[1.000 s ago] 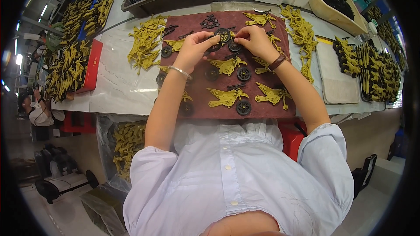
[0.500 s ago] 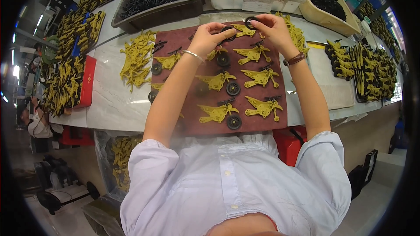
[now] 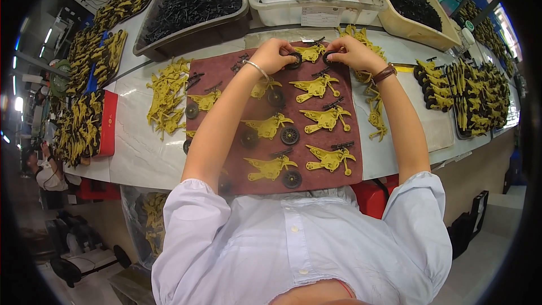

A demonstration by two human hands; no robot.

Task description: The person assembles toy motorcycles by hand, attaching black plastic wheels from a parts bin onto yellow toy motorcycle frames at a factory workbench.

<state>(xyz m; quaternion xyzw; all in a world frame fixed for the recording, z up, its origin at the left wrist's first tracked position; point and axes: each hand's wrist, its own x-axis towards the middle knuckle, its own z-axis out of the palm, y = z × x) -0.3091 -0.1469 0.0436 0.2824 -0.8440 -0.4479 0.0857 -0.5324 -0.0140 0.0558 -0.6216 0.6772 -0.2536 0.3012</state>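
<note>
At the far edge of a dark red mat (image 3: 226,68), my left hand (image 3: 271,56) pinches a small black wheel (image 3: 294,60). My right hand (image 3: 358,56) has its fingers closed on another black wheel (image 3: 327,57). Between the two wheels lies a yellow toy motorbike body (image 3: 310,52), one wheel at each end of it. Whether either wheel is seated on it I cannot tell. More yellow bodies (image 3: 327,118) lie in rows on the mat, with black handlebar-like parts. Those in the right column have no wheels, while the neighbouring column has a black wheel (image 3: 289,135) beside each body.
Behind the mat stand a grey bin (image 3: 152,51) of small black parts, a white bin (image 3: 282,14) of wheels and a cream bin (image 3: 418,31). Loose yellow bodies (image 3: 166,99) are heaped left of the mat. Stacked assembled pieces (image 3: 480,96) fill the right side; a red box (image 3: 108,124) stands left.
Both hands have come down to the mat, bringing their wheels to either end of the farthest yellow body. The whole view has shifted slightly.
</note>
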